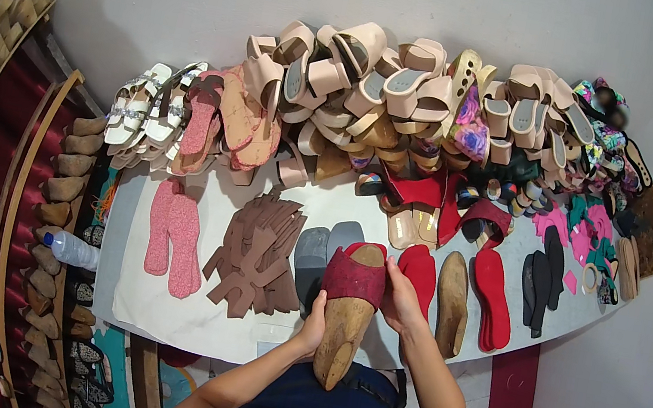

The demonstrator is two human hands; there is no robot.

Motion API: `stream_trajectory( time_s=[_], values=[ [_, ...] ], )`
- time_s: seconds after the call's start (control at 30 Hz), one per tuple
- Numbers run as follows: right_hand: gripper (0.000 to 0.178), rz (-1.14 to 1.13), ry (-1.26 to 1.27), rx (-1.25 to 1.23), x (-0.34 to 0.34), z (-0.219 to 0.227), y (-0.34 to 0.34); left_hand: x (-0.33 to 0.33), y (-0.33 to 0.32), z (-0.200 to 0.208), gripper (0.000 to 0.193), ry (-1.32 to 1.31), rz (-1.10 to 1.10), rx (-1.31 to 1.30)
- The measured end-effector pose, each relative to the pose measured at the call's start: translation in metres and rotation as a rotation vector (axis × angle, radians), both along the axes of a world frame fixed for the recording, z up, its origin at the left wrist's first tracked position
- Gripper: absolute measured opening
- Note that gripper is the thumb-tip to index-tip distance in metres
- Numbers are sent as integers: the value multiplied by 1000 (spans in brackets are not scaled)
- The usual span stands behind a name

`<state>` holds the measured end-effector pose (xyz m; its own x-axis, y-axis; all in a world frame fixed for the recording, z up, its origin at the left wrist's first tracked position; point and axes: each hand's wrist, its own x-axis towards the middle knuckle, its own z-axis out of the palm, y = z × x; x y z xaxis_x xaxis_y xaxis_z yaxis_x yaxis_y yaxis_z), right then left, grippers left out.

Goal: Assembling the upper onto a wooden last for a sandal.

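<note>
A wooden shoe last is held close to my body at the table's front edge, toe end pointing away from me. Across its front part lies a dark red upper strap, and a bit of red shows around the toe. My left hand grips the last along its left side. On the right, my right hand holds it near the strap's edge and the toe; some of its fingers are hidden underneath. Just beyond the last are grey soles and red insoles.
The table also bears pink insoles, brown cut pieces, a second last, a red insole stack and black soles. Heaped sandals line the wall. Racks of lasts and a bottle stand left.
</note>
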<state>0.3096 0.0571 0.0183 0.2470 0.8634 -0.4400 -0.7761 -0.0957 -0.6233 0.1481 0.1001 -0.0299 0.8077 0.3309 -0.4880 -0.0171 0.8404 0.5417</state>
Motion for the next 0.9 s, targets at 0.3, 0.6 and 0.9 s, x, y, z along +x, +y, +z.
stream_trajectory(
  time_s=[0.3, 0.6, 0.9],
  values=[
    [47, -81, 40, 61, -10, -2, 6, 2, -2, 17, 69, 51, 68, 21],
    [27, 64, -258, 30, 20, 9, 26, 7, -6, 21, 67, 52, 23, 77],
    [26, 59, -262, 28, 13, 5, 31, -37, 23, 14, 75, 100, -354, -89]
  ],
)
